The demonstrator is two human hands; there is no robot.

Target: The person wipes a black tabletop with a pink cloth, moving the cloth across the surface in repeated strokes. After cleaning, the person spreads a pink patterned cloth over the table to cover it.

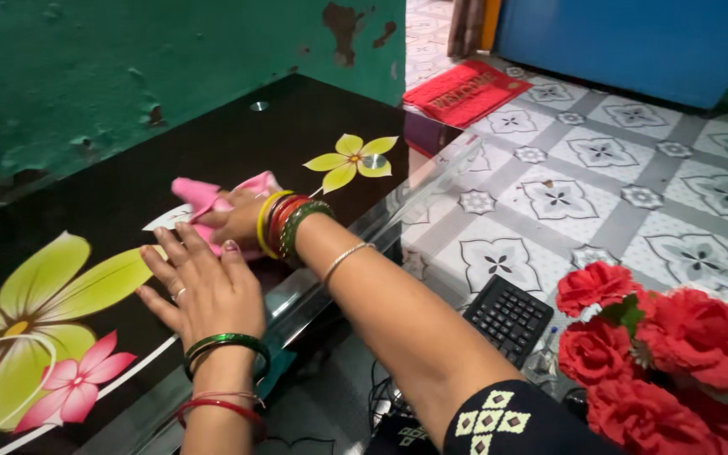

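Pink cloth (204, 198) lies near the table's (212, 143) front edge, right hand (233, 221) fingers clamped on it; left hand (204, 286) flat beside, fingers spread.

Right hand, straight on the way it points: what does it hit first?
The right hand points up-left across the black tabletop. Past the pink cloth it holds, the tabletop looks free, so probably the green wall first; depth is unclear.

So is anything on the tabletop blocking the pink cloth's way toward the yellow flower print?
Nothing visible does. The right hand presses the pink cloth on the dark tabletop, and the surface up to the yellow flower print is bare. The left hand rests flat behind it.
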